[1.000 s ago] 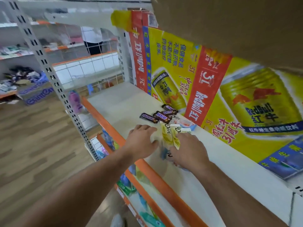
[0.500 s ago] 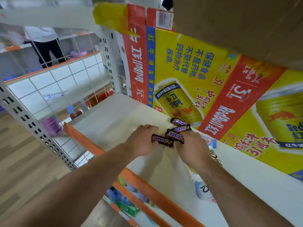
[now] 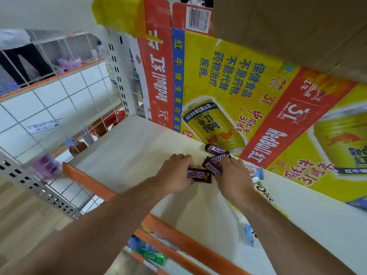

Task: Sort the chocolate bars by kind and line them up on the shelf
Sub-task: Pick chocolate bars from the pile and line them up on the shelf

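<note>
Fingers [image 3: 183,158] of the left hand [image 3: 173,175] pinch 1 Snickers bar [image 3: 198,175], its long axis lying left-right.

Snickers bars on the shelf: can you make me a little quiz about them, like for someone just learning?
1. True or false: the left hand grips a Snickers bar by its end.
2. What stands at the back of the shelf, behind the bars? A) a Red Bull carton B) a row of glass jars C) a stack of plates
3. Fill in: the pale wrapper beside the right hand reads ____.
Key: 1 true; 2 A; 3 Dove.
</note>
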